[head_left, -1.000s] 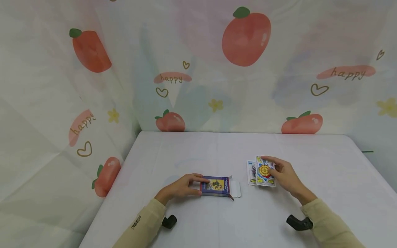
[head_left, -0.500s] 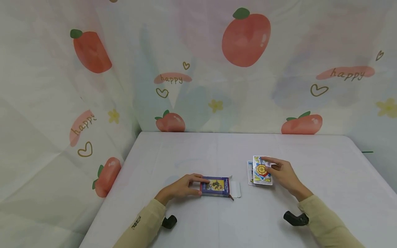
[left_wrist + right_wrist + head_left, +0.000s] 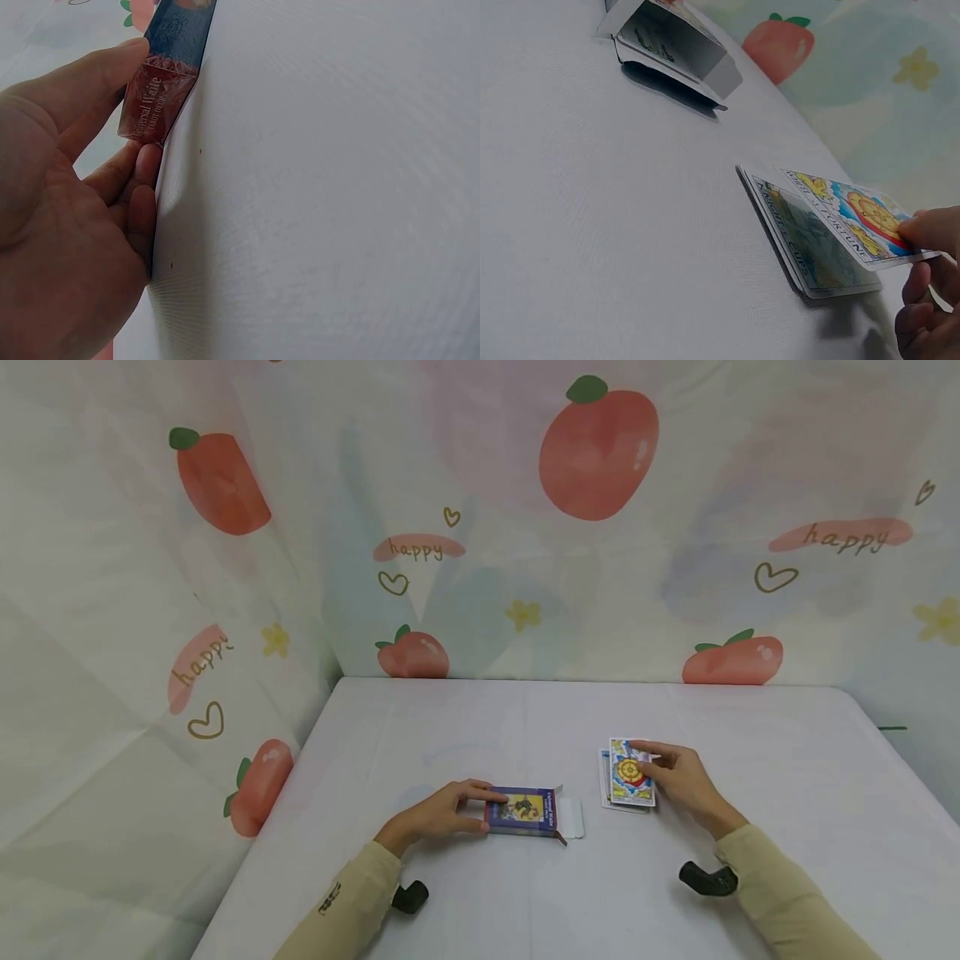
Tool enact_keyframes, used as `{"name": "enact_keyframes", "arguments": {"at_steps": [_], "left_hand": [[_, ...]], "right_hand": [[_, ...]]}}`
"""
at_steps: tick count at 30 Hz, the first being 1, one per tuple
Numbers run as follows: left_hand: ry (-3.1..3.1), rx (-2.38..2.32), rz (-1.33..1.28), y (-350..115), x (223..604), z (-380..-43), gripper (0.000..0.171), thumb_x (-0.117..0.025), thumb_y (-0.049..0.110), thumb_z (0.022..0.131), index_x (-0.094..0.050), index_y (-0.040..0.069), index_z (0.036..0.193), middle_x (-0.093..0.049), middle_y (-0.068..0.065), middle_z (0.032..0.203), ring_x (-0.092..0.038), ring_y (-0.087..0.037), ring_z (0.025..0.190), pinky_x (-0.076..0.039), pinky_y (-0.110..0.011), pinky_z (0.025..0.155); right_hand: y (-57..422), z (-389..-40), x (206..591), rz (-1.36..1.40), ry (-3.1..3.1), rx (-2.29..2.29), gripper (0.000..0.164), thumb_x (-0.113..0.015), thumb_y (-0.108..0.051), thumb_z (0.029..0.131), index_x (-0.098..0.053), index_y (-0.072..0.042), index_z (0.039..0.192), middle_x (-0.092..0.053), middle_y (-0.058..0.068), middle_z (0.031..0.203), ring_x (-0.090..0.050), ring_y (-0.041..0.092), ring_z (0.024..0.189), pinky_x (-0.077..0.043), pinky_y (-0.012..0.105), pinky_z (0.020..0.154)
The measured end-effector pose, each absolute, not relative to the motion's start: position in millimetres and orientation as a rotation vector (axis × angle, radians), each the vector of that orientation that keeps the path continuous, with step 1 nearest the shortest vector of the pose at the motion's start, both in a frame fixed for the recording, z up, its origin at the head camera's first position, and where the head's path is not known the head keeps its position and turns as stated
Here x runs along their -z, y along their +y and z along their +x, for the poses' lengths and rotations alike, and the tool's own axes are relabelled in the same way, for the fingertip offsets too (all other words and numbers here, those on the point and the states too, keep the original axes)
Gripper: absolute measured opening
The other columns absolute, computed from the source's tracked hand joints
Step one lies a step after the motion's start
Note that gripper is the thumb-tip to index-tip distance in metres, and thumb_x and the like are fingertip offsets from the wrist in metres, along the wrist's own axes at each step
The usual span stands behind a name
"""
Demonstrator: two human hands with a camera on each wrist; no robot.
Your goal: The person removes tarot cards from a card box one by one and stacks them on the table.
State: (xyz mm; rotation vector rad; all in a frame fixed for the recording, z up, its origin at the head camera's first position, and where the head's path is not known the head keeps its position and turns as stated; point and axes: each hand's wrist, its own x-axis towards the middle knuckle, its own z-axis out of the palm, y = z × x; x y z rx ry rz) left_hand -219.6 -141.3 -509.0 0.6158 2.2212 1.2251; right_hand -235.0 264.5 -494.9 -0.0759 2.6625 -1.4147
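Observation:
My left hand [image 3: 438, 817] grips the near end of a blue tarot card box [image 3: 521, 814], its thumb on one side and fingers on the other. The box [image 3: 169, 82] lies on the table with its end flap out to the right; the right wrist view shows cards inside the open box [image 3: 664, 45]. My right hand [image 3: 686, 787] pinches the right edge of a Wheel of Fortune tarot card [image 3: 870, 217]. That card hovers tilted just over a small stack of cards [image 3: 802, 251], topped by a Knight of Cups. The fingers' far sides are hidden.
A white cloth covers the table [image 3: 465, 727]. Behind and to the left hangs a curtain [image 3: 480, 485] printed with fruit and hearts. A black bent piece [image 3: 708, 878] juts from the right sleeve, another [image 3: 411, 897] from the left.
My right hand has shifted slightly left with the Wheel of Fortune card, which covers more of the stack now. The left hand and the box have not moved.

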Motion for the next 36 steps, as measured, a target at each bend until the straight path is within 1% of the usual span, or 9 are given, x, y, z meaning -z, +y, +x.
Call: {"name": "enact_keyframes", "arguments": {"at_steps": [7, 11, 14, 18, 21, 27, 29, 32, 36], "left_hand": [[2.222, -1.226, 0.619, -141.5, 507.7, -218.8, 0.047, -0.073, 0.018, 0.093, -0.064, 0.029, 0.138, -0.046, -0.009, 0.155, -0.033, -0.032, 0.150, -0.028, -0.058, 0.122], [2.228, -1.221, 0.629, -141.4, 506.4, -218.3, 0.047, -0.073, 0.018, 0.093, -0.064, 0.029, 0.138, -0.046, -0.010, 0.155, -0.034, -0.032, 0.150, -0.028, -0.057, 0.122], [2.236, -1.212, 0.636, -141.7, 507.0, -219.1, 0.047, -0.073, 0.019, 0.093, -0.064, 0.029, 0.138, -0.046, -0.010, 0.154, -0.035, -0.032, 0.149, -0.029, -0.058, 0.121], [2.241, -1.205, 0.641, -142.2, 508.6, -220.1, 0.047, -0.073, 0.020, 0.093, -0.064, 0.030, 0.139, -0.046, -0.010, 0.154, -0.034, -0.032, 0.149, -0.029, -0.058, 0.121], [2.243, -1.202, 0.639, -142.4, 508.9, -220.1, 0.047, -0.073, 0.020, 0.093, -0.064, 0.030, 0.138, -0.046, -0.010, 0.155, -0.034, -0.033, 0.149, -0.029, -0.058, 0.121], [2.254, -1.190, 0.630, -143.1, 509.7, -220.2, 0.047, -0.073, 0.021, 0.093, -0.064, 0.032, 0.138, -0.045, -0.010, 0.155, -0.034, -0.033, 0.150, -0.030, -0.058, 0.121], [2.257, -1.187, 0.627, -143.1, 509.8, -220.0, 0.047, -0.073, 0.021, 0.093, -0.064, 0.033, 0.137, -0.045, -0.009, 0.155, -0.034, -0.032, 0.150, -0.030, -0.058, 0.121], [2.251, -1.191, 0.628, -142.9, 509.4, -219.8, 0.047, -0.073, 0.021, 0.093, -0.064, 0.033, 0.138, -0.046, -0.009, 0.155, -0.034, -0.032, 0.150, -0.029, -0.058, 0.121], [2.244, -1.197, 0.632, -142.6, 508.1, -219.0, 0.047, -0.073, 0.021, 0.093, -0.064, 0.031, 0.138, -0.046, -0.009, 0.155, -0.034, -0.032, 0.150, -0.029, -0.058, 0.122]], "right_hand": [[265.1, -236.8, 502.7, -0.110, 2.657, 1.418, 0.045, -0.061, -0.022, 0.102, -0.057, -0.005, 0.143, -0.059, 0.023, 0.129, -0.051, 0.011, 0.092, -0.047, 0.018, 0.072], [267.1, -237.9, 506.3, -0.118, 2.656, 1.462, 0.044, -0.062, -0.020, 0.101, -0.058, -0.003, 0.141, -0.059, 0.016, 0.111, -0.047, 0.008, 0.086, -0.044, 0.020, 0.066], [268.2, -238.5, 508.3, -0.109, 2.646, 1.492, 0.043, -0.063, -0.018, 0.101, -0.058, -0.001, 0.141, -0.053, 0.009, 0.099, -0.044, 0.007, 0.082, -0.040, 0.021, 0.061], [270.0, -239.3, 510.2, -0.107, 2.625, 1.517, 0.044, -0.063, -0.017, 0.100, -0.058, -0.001, 0.140, -0.050, 0.005, 0.094, -0.042, 0.005, 0.079, -0.039, 0.021, 0.059], [271.8, -240.2, 510.6, -0.119, 2.600, 1.503, 0.044, -0.063, -0.019, 0.101, -0.058, -0.002, 0.141, -0.051, 0.006, 0.097, -0.043, 0.005, 0.080, -0.040, 0.020, 0.061], [273.7, -243.9, 507.5, -0.145, 2.555, 1.398, 0.048, -0.060, -0.028, 0.103, -0.055, -0.004, 0.144, -0.062, 0.017, 0.122, -0.050, 0.007, 0.094, -0.046, 0.017, 0.075], [274.6, -245.9, 507.0, -0.141, 2.522, 1.397, 0.048, -0.060, -0.026, 0.102, -0.055, -0.003, 0.144, -0.063, 0.020, 0.126, -0.054, 0.006, 0.094, -0.049, 0.017, 0.077], [275.8, -248.3, 506.7, -0.147, 2.487, 1.399, 0.048, -0.060, -0.024, 0.103, -0.054, -0.001, 0.144, -0.062, 0.023, 0.131, -0.056, 0.005, 0.095, -0.051, 0.017, 0.078], [275.9, -249.0, 506.3, -0.181, 2.495, 1.383, 0.047, -0.060, -0.021, 0.102, -0.054, 0.001, 0.144, -0.059, 0.026, 0.134, -0.056, 0.008, 0.095, -0.051, 0.016, 0.078]]}}
